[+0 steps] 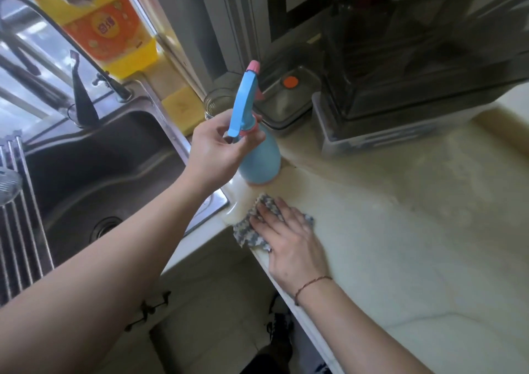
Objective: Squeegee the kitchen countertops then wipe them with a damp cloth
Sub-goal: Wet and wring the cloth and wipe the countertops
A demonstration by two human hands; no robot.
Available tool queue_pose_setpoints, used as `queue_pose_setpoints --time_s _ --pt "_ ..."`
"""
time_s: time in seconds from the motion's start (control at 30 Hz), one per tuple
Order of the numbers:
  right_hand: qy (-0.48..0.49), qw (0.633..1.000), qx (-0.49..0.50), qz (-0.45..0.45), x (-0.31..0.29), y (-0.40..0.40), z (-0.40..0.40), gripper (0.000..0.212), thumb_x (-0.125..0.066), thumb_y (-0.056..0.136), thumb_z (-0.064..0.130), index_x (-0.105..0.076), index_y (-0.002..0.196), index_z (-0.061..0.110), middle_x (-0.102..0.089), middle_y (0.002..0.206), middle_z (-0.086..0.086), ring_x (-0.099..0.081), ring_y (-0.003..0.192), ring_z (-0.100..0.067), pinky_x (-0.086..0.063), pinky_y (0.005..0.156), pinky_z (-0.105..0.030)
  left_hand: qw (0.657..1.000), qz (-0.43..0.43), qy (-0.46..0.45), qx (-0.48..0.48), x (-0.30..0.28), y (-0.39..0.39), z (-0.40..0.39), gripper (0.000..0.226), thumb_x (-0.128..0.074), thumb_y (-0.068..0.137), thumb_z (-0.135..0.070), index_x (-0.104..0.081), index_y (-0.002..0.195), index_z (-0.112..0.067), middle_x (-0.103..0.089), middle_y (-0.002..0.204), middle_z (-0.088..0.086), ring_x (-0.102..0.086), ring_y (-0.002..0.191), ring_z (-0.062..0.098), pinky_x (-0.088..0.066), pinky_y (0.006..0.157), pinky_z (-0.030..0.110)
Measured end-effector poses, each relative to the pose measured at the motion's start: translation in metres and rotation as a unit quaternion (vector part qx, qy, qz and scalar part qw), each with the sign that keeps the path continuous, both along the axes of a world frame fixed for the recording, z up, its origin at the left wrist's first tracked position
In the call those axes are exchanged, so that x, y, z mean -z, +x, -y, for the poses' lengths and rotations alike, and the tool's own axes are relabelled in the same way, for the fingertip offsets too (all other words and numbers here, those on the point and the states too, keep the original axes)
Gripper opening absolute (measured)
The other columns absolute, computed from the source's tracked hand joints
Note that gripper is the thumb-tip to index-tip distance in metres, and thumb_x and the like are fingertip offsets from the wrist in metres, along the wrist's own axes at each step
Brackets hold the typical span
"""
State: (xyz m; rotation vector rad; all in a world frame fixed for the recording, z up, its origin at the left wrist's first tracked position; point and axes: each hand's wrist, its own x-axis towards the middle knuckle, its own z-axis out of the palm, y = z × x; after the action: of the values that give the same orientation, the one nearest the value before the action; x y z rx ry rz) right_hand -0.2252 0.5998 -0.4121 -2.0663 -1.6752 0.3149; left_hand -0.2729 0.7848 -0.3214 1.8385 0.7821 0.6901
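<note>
Cloth (252,224) (mostly under right hand (289,239))

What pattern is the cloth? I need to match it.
The cloth has a grey and white zigzag weave, seen in the head view under the right hand.

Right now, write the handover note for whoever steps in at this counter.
Left hand: grips the neck of the blue spray bottle, which sits at the counter's corner by the sink.
Right hand: flat, pressing the checked cloth on the countertop near its front edge.
Done: wiping is under way beside the sink; no squeegee in view.
Left: wipe the rest of the countertop toward the dark appliance.
</note>
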Motion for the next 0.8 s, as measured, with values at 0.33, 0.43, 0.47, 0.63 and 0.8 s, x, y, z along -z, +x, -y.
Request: queue_pose_setpoints --time_s 0.33,0.43,0.47,0.63,0.8 --pt "-0.071 0.973 0.217 0.038 -0.004 0.073 -0.004 0.059 -0.046 0.068 0.014 -0.065 0.124 0.017 -0.059 0.130 -0.013 -0.051 0.120 -0.043 -0.041 0.099 -0.051 0.983 -0.102 0.137 -0.073 0.045 -0.040 0.026 0.044 -0.070 0.083 -0.028 -0.052 0.123 -0.018 -0.056 0.121 -0.005 -0.053 0.114 0.012 -0.044 0.100 0.035" --pt "-0.079 0.996 0.043 0.026 0.000 0.000 0.015 0.059 -0.041 0.071 0.023 -0.061 0.127 0.024 -0.058 0.135 -0.005 -0.048 0.127 -0.036 -0.034 0.104 -0.050 0.961 -0.071 0.261 -0.055 0.062 -0.061 0.047 0.022 -0.064 0.082 -0.014 -0.055 0.102 -0.008 -0.056 0.103 0.006 -0.054 0.098 0.025 -0.044 0.089 0.035" --pt "-0.071 0.996 -0.014 0.045 -0.001 -0.011 0.023 0.059 -0.042 0.072 0.026 -0.060 0.128 0.026 -0.055 0.139 0.000 -0.044 0.133 -0.032 -0.028 0.110 -0.047 0.953 -0.067 0.296 -0.020 0.065 -0.065 0.049 0.018 -0.063 0.082 -0.011 -0.055 0.097 -0.008 -0.057 0.099 0.008 -0.054 0.094 0.027 -0.044 0.086 0.035" --pt "-0.044 0.988 -0.118 0.089 -0.006 0.060 0.038 0.065 -0.036 0.067 0.021 -0.065 0.124 0.024 -0.060 0.134 0.000 -0.052 0.128 -0.031 -0.036 0.108 -0.040 0.913 -0.122 0.347 0.174 0.068 -0.052 0.052 0.010 -0.063 0.085 -0.011 -0.069 0.089 -0.004 -0.063 0.098 0.009 -0.059 0.090 0.029 -0.047 0.082 0.036" --pt "-0.133 0.960 0.232 0.081 -0.004 0.238 0.111 0.057 -0.039 0.083 0.037 -0.056 0.135 0.023 -0.049 0.145 -0.010 -0.041 0.135 -0.038 -0.031 0.114 -0.049 0.889 -0.184 0.377 0.182 0.071 -0.031 0.067 0.015 -0.064 0.085 -0.032 -0.070 0.090 -0.019 -0.065 0.103 -0.006 -0.058 0.089 0.023 -0.039 0.082 0.037"
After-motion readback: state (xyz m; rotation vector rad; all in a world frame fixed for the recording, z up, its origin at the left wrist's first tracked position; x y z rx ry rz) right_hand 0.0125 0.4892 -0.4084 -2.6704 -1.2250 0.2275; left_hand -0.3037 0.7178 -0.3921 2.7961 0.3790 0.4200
